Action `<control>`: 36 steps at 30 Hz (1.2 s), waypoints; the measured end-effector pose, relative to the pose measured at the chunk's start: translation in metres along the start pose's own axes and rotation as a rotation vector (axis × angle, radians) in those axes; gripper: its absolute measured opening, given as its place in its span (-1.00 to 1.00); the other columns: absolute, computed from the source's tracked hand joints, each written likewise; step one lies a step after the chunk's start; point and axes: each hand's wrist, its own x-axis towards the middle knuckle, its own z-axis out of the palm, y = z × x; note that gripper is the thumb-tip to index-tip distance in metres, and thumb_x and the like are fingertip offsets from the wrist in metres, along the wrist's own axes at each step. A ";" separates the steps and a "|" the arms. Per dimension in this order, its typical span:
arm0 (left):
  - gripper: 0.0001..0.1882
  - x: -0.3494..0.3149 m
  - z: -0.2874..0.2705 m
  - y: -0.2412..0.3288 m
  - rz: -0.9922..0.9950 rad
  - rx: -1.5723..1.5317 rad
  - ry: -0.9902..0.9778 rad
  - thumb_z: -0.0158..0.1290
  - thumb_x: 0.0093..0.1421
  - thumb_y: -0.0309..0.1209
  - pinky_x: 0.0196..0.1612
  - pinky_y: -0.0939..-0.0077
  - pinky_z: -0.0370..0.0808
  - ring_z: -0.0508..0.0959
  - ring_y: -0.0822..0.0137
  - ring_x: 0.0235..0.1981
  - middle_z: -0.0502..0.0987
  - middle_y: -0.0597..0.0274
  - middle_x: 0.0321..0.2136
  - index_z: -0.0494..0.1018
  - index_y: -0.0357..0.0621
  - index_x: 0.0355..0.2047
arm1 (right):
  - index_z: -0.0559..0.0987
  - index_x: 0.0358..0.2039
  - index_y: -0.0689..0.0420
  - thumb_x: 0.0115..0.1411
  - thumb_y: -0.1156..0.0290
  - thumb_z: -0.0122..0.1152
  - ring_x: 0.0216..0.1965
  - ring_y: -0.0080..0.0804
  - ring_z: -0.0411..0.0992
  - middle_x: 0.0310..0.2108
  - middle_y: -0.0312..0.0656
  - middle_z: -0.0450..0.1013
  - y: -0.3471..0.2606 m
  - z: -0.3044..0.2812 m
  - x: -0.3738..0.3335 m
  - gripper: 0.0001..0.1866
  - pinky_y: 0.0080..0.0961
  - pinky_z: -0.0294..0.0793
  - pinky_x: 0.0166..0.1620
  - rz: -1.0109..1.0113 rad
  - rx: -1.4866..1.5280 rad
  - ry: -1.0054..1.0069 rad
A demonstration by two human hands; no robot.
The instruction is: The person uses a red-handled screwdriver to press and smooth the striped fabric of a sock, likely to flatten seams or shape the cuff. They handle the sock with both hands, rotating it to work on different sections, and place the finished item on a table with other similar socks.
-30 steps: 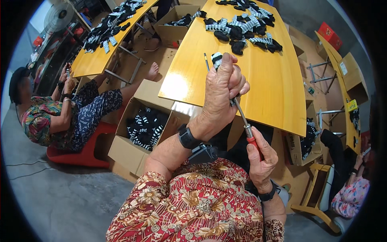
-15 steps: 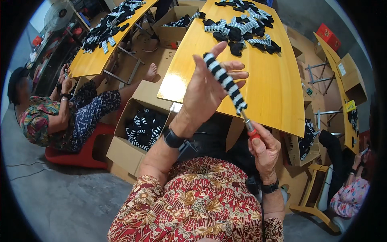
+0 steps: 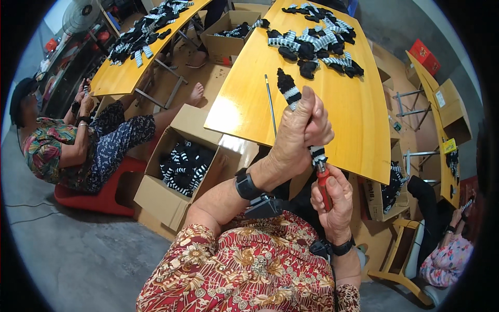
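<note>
My left hand (image 3: pixel 296 138) is closed around a narrow black-and-white striped knitted tube (image 3: pixel 289 92), thumb pointing up. The tube's black end sticks out above the fist, and its lower end shows beneath it. My right hand (image 3: pixel 335 205) grips the red handle of a screwdriver-like tool (image 3: pixel 324 188) just below. Its metal collar touches the tube's lower end; the rest of the shaft is hidden. On the yellow table (image 3: pixel 234 106), a thin dark rod (image 3: pixel 270 101) lies to the left of the tube.
Striped and black knitted pieces (image 3: pixel 314 44) are heaped at the table's far end. An open cardboard box (image 3: pixel 163 200) of similar pieces stands at left, another box (image 3: pixel 392 195) at right. One person (image 3: pixel 57 151) sits at left, another (image 3: pixel 449 255) at far right.
My left hand has gone from spread fingers beside the tube to a fist around it. The tube now sits lower on the tool, close against the red handle.
</note>
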 end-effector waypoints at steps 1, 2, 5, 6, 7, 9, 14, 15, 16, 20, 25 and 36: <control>-0.56 0.001 0.000 0.000 0.000 -0.007 0.016 -0.24 0.35 0.06 -0.68 0.71 -0.03 -0.06 0.66 -0.81 0.02 0.58 -0.82 0.24 0.06 -0.52 | 0.43 0.04 0.25 0.26 0.33 0.12 -0.58 -0.62 0.28 -0.49 -0.28 0.38 -0.001 0.002 0.001 -0.61 -0.77 0.15 -0.65 -0.014 -0.038 0.015; -0.56 0.002 0.000 0.000 0.001 -0.014 0.032 -0.24 0.35 0.06 -0.68 0.71 -0.05 -0.07 0.66 -0.81 0.01 0.59 -0.82 0.23 0.05 -0.53 | 0.45 0.02 0.27 0.23 0.41 0.15 -0.57 -0.55 0.32 -0.48 -0.23 0.42 -0.003 0.004 0.001 -0.63 -0.68 0.26 -0.60 -0.030 -0.087 0.051; -0.57 0.002 -0.012 0.003 0.007 -0.027 -0.045 -0.24 0.34 0.08 -0.64 0.71 0.07 0.06 0.63 -0.78 0.12 0.54 -0.78 0.28 0.02 -0.43 | 0.47 0.01 0.27 0.15 0.50 0.21 -0.56 -0.43 0.37 -0.48 -0.15 0.45 -0.002 0.009 0.015 -0.61 -0.55 0.38 -0.49 -0.884 -1.157 0.021; -0.57 0.000 -0.014 0.005 0.006 -0.035 -0.088 -0.24 0.33 0.09 -0.62 0.70 0.14 0.13 0.62 -0.76 0.17 0.52 -0.75 0.31 0.01 -0.39 | 0.50 -0.01 0.27 0.07 0.57 0.27 -0.53 -0.33 0.40 -0.48 -0.12 0.46 -0.005 0.011 0.013 -0.58 -0.46 0.43 -0.39 -0.896 -1.183 0.022; -0.56 0.000 -0.012 0.006 0.009 -0.016 0.039 -0.24 0.33 0.09 -0.56 0.68 0.21 0.21 0.58 -0.69 0.24 0.47 -0.69 0.31 -0.02 -0.31 | 0.50 -0.01 0.27 0.05 0.57 0.28 -0.53 -0.32 0.39 -0.48 -0.13 0.45 -0.007 0.009 0.012 -0.57 -0.46 0.42 -0.39 -0.914 -1.242 0.014; -0.51 0.000 -0.004 0.008 0.009 0.022 0.294 -0.23 0.32 0.11 -0.44 0.62 0.36 0.38 0.51 -0.56 0.36 0.37 -0.57 0.31 -0.08 -0.15 | 0.51 -0.02 0.26 0.02 0.59 0.30 -0.53 -0.31 0.38 -0.49 -0.15 0.45 -0.014 0.000 0.009 -0.55 -0.46 0.42 -0.41 -0.947 -1.363 -0.001; -0.63 0.010 -0.030 0.027 0.087 -0.095 0.199 -0.19 0.37 -0.07 -0.37 0.61 0.36 0.33 0.50 -0.50 0.34 0.33 -0.47 0.31 -0.15 -0.18 | 0.52 -0.02 0.27 -0.04 0.63 0.31 -0.53 -0.32 0.38 -0.47 -0.17 0.46 -0.014 -0.001 0.005 -0.51 -0.48 0.42 -0.41 -0.828 -1.357 -0.025; -0.64 0.013 -0.035 0.031 0.082 -0.162 0.176 -0.18 0.37 -0.09 -0.38 0.62 0.35 0.32 0.52 -0.52 0.33 0.34 -0.47 0.31 -0.16 -0.18 | 0.52 -0.02 0.27 -0.04 0.63 0.31 -0.52 -0.32 0.38 -0.46 -0.17 0.46 -0.013 -0.001 0.004 -0.51 -0.49 0.42 -0.41 -0.820 -1.327 -0.036; -0.66 0.017 -0.042 0.034 0.076 -0.229 0.153 -0.16 0.36 -0.11 -0.39 0.63 0.34 0.32 0.53 -0.53 0.32 0.34 -0.48 0.31 -0.16 -0.18 | 0.51 -0.01 0.27 -0.05 0.64 0.30 -0.52 -0.32 0.39 -0.45 -0.17 0.47 -0.013 -0.002 0.002 -0.50 -0.50 0.42 -0.40 -0.813 -1.296 -0.047; -0.66 0.024 -0.058 0.046 0.049 -0.453 0.119 -0.10 0.34 -0.14 -0.45 0.68 0.30 0.29 0.59 -0.58 0.30 0.36 -0.50 0.32 -0.19 -0.16 | 0.51 -0.01 0.28 0.05 0.57 0.26 -0.46 -0.41 0.43 -0.40 -0.14 0.50 -0.005 -0.019 -0.014 -0.57 -0.54 0.43 -0.34 -0.669 -1.119 -0.045; -0.60 0.019 -0.035 0.032 0.102 -0.334 0.147 -0.09 0.32 -0.10 -0.60 0.77 0.17 0.18 0.64 -0.71 0.44 0.32 -0.46 0.31 -0.19 -0.06 | 0.51 0.01 0.27 0.18 0.48 0.18 -0.39 -0.54 0.42 -0.28 -0.16 0.53 0.016 -0.023 -0.012 -0.63 -0.62 0.43 -0.28 -0.458 -0.873 0.079; -0.54 0.010 -0.013 0.018 0.107 0.107 0.029 -0.18 0.37 -0.09 -0.68 0.79 0.02 0.07 0.70 -0.79 0.30 0.48 -0.63 0.20 -0.15 0.11 | 0.50 0.04 0.26 0.22 0.49 0.12 -0.35 -0.62 0.40 -0.20 -0.20 0.53 0.011 -0.011 -0.012 -0.65 -0.68 0.42 -0.27 -0.410 -0.704 0.112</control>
